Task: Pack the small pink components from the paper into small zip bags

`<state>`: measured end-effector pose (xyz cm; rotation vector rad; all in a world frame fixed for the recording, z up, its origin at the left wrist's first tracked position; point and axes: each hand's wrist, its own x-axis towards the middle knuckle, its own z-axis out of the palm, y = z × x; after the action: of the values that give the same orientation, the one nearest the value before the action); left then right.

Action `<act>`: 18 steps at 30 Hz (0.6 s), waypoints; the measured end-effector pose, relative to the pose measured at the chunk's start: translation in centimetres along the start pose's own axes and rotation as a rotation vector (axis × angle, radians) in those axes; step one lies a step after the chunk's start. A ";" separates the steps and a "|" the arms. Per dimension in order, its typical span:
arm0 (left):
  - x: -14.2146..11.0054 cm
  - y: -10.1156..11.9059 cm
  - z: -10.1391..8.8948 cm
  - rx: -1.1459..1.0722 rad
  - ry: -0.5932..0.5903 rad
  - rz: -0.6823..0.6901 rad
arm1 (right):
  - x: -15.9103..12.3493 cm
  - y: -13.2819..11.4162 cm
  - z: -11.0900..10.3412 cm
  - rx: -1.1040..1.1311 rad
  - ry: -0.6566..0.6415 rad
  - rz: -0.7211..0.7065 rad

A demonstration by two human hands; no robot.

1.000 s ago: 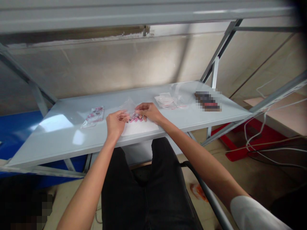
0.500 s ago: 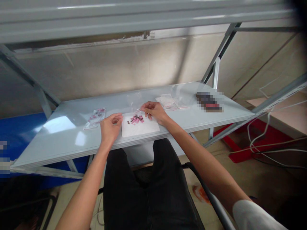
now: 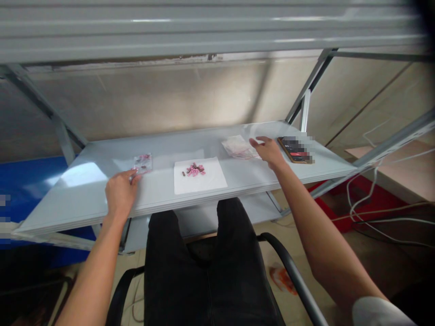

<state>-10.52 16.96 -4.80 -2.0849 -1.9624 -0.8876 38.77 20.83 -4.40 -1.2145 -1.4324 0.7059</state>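
My left hand is at the left of the shelf, its thumb and forefinger closed on the near edge of a small clear plastic bag with pink and dark pieces inside. Part of that bag is hidden by the fingers. My right hand hovers by a pile of clear plastic bags, fingers apart, with nothing visible in it. Between the hands, a white paper sheet lies flat, bearing a loose heap of pink tablet-like pieces and several brown capsule-like pieces.
A phone lies on the grey shelf right of my right hand. Metal posts flank the shelf, and another shelf panel hangs above. A chair armrest stands beside my right leg; cables run at the right.
Both hands have left the paper, exposing the heap. My left hand went left to the filled bag. My right hand moved right to the bag pile, and the clear bag above the heap is gone from there.
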 end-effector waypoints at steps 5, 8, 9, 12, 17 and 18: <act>-0.3 0.9 -1.5 -0.082 0.111 -0.094 | -3.6 -3.6 4.8 -0.115 0.297 -0.095; -1.7 3.2 -3.5 -0.132 0.227 -0.182 | -7.7 -7.3 10.9 -0.123 0.109 -0.160; -2.6 4.4 -4.3 -0.160 0.246 -0.218 | -9.3 -8.7 13.0 -0.104 -0.060 -0.199; -6.2 8.8 -6.5 -0.226 0.222 -0.232 | -13.7 -12.2 17.6 -0.077 -0.380 -0.240; -11.8 13.6 -7.3 -0.474 0.050 -0.082 | -18.4 -13.7 18.7 -0.247 -0.427 -0.181; -12.4 13.9 -7.1 -0.516 0.021 -0.064 | -18.9 -13.5 18.4 -0.289 -0.409 -0.170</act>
<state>0.74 0.91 -1.29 -2.2493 -1.9518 -1.5601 15.37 2.61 -3.18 -1.1884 -2.0083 0.6699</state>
